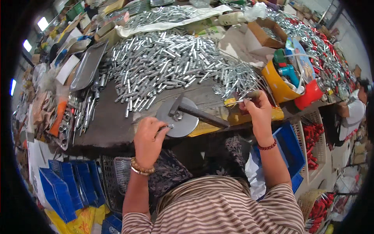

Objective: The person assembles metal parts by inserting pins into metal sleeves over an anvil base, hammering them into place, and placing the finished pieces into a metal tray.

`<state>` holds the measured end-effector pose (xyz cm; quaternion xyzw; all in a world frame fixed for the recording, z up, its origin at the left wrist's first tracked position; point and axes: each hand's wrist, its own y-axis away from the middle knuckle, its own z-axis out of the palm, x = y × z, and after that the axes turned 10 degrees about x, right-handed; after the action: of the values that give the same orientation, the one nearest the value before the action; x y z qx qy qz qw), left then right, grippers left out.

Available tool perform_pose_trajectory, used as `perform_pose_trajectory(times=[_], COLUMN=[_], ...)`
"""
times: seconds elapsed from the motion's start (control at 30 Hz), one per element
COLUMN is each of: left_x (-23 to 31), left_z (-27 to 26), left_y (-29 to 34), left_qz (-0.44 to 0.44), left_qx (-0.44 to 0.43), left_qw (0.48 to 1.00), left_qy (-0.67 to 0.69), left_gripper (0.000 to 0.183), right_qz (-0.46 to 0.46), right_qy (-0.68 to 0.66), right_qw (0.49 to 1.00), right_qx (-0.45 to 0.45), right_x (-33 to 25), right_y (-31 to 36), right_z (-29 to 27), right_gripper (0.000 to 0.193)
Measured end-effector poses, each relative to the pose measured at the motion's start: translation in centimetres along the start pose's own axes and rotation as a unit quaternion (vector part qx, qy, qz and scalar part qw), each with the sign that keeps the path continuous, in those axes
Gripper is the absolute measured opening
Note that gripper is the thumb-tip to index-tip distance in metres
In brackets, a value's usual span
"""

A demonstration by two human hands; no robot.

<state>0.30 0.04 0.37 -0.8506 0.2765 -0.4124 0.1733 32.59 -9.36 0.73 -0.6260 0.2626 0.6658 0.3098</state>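
Note:
My left hand (148, 134) is closed at the near edge of the bench, pinching a small shiny metal piece (168, 126) beside a round grey disc (177, 130). Across that disc lies a hammer (200, 113), its head on the far side and its dark handle toward the right. Farther right, my right hand (259, 107) is closed too. Its fingertips pinch a thin metal rod (242, 100) next to a small yellow object (230, 101). Just beyond this hand sits a heap of small metal parts (237, 80). What the fingers cover is hidden.
A large pile of silvery metal tubes (163, 62) spreads over the bench. A metal tray (89, 66) and loose tools lie left. Right stand a yellow container (278, 84) of tools and a red cup (309, 94). Blue bins (58, 195) are below. Another person (352, 113) is far right.

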Motion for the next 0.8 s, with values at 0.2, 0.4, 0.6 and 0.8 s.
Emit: perform_pose_trajectory(times=[0.2,0.4,0.6,0.8], left_x=[-0.1,0.2,-0.4,-0.1], left_z=[0.2,0.3,0.3,0.2], left_y=[-0.6,-0.9,-0.6,0.0], left_qz=[0.008,-0.02,0.016,-0.01], left_qx=[-0.002,-0.012,-0.003,-0.003], left_qw=[1.0,1.0,1.0,1.0], left_qy=[-0.006,-0.005,-0.009,0.005], left_gripper=[0.014,0.015,0.014,0.014], right_qz=[-0.289,-0.39,-0.456,-0.462], right_qy=[0.393,0.487,0.475,0.501], right_qw=[0.873,0.78,0.748,0.729], right_qx=[-0.02,-0.05,-0.079,-0.063], right_x=[1.3,-0.2,0.7,0.4], right_y=[-2.3,-2.6,-4.4,-2.7], right_z=[-3.9,-1.2,-1.1,-1.4], right_gripper=[0.017,0.02,0.009,0.008])
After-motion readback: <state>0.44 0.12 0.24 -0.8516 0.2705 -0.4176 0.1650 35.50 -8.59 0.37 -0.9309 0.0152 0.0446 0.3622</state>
